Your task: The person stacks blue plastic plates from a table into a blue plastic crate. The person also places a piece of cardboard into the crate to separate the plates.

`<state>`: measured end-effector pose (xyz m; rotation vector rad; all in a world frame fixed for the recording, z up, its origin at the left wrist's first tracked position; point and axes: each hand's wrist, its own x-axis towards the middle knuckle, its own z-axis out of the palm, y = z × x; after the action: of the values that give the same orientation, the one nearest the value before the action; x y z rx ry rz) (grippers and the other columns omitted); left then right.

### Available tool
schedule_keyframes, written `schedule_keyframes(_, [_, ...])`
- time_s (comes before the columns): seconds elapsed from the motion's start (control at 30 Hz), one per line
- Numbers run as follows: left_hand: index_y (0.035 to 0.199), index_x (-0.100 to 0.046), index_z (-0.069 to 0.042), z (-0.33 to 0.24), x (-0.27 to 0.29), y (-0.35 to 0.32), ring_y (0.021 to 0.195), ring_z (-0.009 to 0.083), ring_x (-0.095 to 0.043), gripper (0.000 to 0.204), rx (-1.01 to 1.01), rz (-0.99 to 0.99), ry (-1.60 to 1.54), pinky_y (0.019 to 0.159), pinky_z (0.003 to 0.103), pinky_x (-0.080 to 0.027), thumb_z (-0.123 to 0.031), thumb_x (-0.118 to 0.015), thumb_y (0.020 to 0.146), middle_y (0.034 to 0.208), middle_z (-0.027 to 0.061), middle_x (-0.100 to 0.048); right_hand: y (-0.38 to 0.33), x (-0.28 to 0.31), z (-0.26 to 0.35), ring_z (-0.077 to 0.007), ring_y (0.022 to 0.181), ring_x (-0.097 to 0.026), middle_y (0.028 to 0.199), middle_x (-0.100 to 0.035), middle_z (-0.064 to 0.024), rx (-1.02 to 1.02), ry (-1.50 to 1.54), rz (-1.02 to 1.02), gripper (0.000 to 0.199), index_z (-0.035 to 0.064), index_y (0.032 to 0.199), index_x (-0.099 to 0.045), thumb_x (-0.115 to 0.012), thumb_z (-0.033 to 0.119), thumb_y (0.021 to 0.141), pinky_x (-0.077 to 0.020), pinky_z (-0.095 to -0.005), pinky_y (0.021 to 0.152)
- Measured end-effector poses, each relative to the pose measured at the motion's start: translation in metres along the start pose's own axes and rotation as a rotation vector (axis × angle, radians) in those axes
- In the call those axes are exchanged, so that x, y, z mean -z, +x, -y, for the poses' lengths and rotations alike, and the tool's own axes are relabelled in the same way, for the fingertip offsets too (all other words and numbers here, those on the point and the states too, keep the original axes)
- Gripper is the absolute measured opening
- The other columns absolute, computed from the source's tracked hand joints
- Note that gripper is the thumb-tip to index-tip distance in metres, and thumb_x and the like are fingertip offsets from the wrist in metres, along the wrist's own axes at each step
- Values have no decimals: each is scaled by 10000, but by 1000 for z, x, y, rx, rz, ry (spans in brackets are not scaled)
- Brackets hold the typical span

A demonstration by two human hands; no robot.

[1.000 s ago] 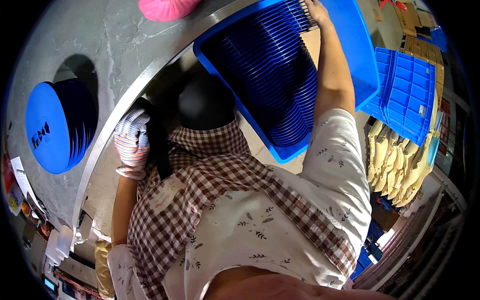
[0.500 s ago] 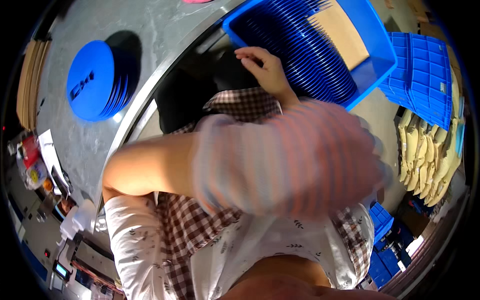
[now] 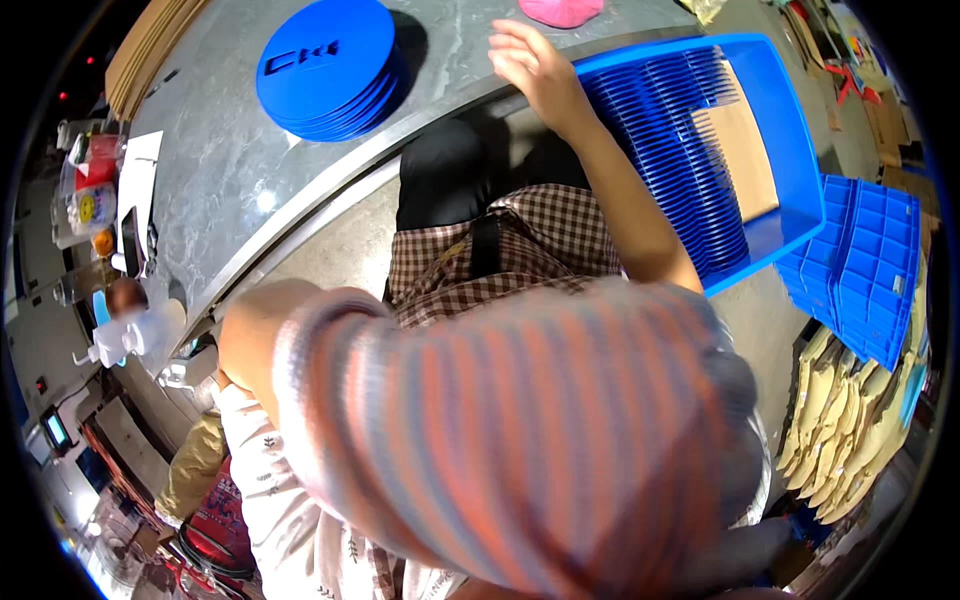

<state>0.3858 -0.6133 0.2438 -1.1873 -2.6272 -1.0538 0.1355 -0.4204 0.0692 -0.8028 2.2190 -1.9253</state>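
Observation:
My right hand (image 3: 540, 75) is bare and reaches over the table's front edge, between the blue disc stack and the blue bin. Its fingers are extended and slightly bent, with nothing visible in them. My left arm crosses my chest, and a striped knit covering (image 3: 500, 420), blurred and close up, hides the hand, so its fingers cannot be made out. A stack of round blue discs (image 3: 320, 60) with cut-out marks in the top one lies on the grey table (image 3: 215, 190). The blue bin (image 3: 795, 170) holds rows of thin blue discs (image 3: 680, 170) on edge beside cardboard (image 3: 740, 150).
Ribbed blue crates (image 3: 850, 270) and bundled cream sacks (image 3: 840, 425) stand at the right. A pink round item (image 3: 560, 8) is on the table's far side. Cardboard sheets (image 3: 150, 50), a white paper (image 3: 140, 190) and plastic containers (image 3: 95, 190) are at the left.
The view has shifted, showing more of my lap and the bin. My right hand has moved forward to the table edge. The striped covering has come lower and looks larger.

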Motion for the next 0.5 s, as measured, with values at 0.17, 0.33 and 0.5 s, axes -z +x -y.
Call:
schedule_keyframes(0.17, [1316, -605, -22, 28, 28, -8, 1041, 251, -675, 377, 481, -515, -158, 972, 335, -518, -190, -608, 978, 1247, 150, -663, 84, -66, 4, -231, 1370, -464, 1475, -500, -184, -224, 320, 262, 612, 7, 1547, -337, -595, 214, 1033, -396, -347, 1121])
schedule_keyframes(0.33, [1564, -308, -54, 175, 12, -65, 1415, 362, -428, 788, 1110, -1071, -562, 1161, 480, -368, -518, -585, 990, 1552, 237, -388, 157, -105, -84, -209, 1415, -428, 1507, -487, -150, 18, 353, 247, 509, 0, 1505, -421, -508, 250, 1070, -334, -343, 1180])
schedule_keyframes(0.5, [1593, -255, -76, 213, -1, -59, 1462, 418, -326, 1041, 1148, -1006, -1060, 1176, 593, -299, -769, -556, 876, 1571, 269, -342, 160, -113, -77, -226, 1257, -565, 1319, -642, -151, 59, 241, 300, 384, -21, 1327, -601, -553, 230, 1041, -426, -339, 1089])
